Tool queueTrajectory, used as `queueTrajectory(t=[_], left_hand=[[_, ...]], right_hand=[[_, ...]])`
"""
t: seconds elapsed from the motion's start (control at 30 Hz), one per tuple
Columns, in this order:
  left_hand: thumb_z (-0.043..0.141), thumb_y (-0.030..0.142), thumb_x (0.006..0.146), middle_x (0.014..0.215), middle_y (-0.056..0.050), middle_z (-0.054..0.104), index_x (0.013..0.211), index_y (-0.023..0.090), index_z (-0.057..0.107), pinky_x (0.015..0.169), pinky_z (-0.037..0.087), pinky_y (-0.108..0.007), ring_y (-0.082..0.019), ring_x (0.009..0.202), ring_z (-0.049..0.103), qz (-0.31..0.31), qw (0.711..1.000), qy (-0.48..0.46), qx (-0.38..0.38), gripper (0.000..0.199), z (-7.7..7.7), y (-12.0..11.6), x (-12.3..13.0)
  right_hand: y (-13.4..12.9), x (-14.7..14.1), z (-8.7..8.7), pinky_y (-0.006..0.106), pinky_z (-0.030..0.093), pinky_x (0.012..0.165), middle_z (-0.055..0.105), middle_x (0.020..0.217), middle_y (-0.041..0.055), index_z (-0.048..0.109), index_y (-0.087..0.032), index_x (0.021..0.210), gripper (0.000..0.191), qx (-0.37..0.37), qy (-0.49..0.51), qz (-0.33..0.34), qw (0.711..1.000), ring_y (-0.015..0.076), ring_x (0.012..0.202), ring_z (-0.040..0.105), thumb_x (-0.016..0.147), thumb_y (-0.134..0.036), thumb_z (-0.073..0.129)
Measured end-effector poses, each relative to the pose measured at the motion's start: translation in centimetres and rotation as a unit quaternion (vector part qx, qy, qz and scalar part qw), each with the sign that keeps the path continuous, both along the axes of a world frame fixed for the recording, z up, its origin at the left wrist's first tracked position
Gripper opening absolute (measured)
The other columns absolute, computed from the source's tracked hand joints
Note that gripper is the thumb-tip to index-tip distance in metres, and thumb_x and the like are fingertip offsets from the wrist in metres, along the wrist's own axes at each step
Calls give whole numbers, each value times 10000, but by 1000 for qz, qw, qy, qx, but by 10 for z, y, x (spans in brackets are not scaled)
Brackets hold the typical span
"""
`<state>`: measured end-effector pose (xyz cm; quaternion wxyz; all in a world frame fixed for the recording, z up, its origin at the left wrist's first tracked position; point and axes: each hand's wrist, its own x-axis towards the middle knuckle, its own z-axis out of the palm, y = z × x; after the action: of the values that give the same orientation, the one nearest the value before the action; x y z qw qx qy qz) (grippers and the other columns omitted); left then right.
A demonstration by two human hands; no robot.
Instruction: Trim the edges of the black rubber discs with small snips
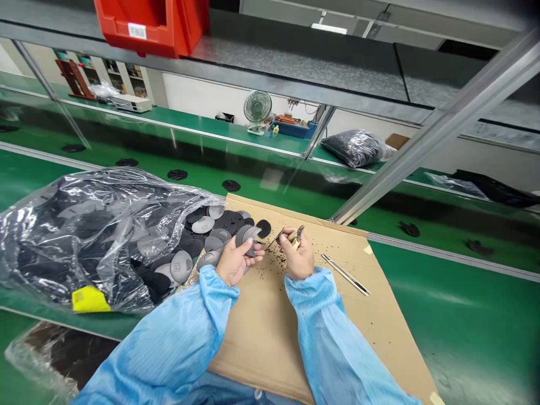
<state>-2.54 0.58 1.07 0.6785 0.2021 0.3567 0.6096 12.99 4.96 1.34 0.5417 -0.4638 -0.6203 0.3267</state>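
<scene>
My left hand [238, 260] is closed around a grey plastic disc [248, 236], perhaps more than one, held tilted above the cardboard. Just to its right, my right hand [298, 257] is closed on a small hand tool [297, 238] with a yellowish part and a dark metal tip. A thin dark shaft [275, 240] also sticks out of these fingers toward the disc; whether it belongs to the same tool I cannot tell. Loose grey and black discs [203, 225] lie in a heap left of my left hand. Tiny dark bits [276, 260] are scattered beneath both hands.
A cardboard sheet [261, 337] covers the green bench, with a slim utility knife [346, 274] on its right part. At left lies a large clear bag [97, 225] full of discs. An overhead shelf carries a red bin [185, 28]; a slanted metal post [422, 140] stands at right.
</scene>
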Motion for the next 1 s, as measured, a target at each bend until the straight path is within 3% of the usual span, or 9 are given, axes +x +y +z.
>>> queueTrajectory(t=[0.2,0.3,0.4,0.63,0.8,1.0], left_hand=[[813,288,652,804,-69,666,1005,153,571,604,554,-286,-164,673,660,-88,996,25,-17,448,-1,-7,4],[860,202,554,863,-53,669,996,161,582,565,537,-251,-143,666,642,-21,999,47,-11,523,-2,-5,4],[859,194,539,897,-60,678,1032,164,579,570,536,-261,-158,693,646,36,995,88,13,568,-3,-4,4],[828,224,600,1040,-92,670,1088,164,581,725,560,-325,-213,901,649,21,990,123,59,551,-4,-9,12],[824,260,612,1024,-83,675,1053,175,590,721,551,-329,-206,883,653,18,994,108,29,506,-1,-10,12],[808,251,646,994,-87,688,986,126,643,915,479,-362,-195,944,631,26,987,140,72,398,-10,-7,10]], right_hand=[[-30,-5,-4,335,510,750,620,851,51,564,-194,972,280,16,4,27,999,180,782,601,807,-420,581],[-31,-5,-6,337,511,760,634,874,51,569,-198,995,304,-5,26,67,997,187,804,607,799,-430,591],[-29,-2,-8,306,505,697,619,814,29,583,-190,987,311,-30,37,59,997,164,720,585,801,-438,594],[-32,-1,-13,256,436,576,591,676,-9,611,-184,868,224,-68,-28,28,997,135,589,519,773,-387,617],[-34,-3,-13,268,451,596,609,693,2,611,-178,873,243,-82,-19,10,996,148,602,542,757,-392,617],[-36,-4,-10,282,446,639,621,738,7,632,-183,926,282,-74,-22,7,997,160,651,551,751,-405,633]])
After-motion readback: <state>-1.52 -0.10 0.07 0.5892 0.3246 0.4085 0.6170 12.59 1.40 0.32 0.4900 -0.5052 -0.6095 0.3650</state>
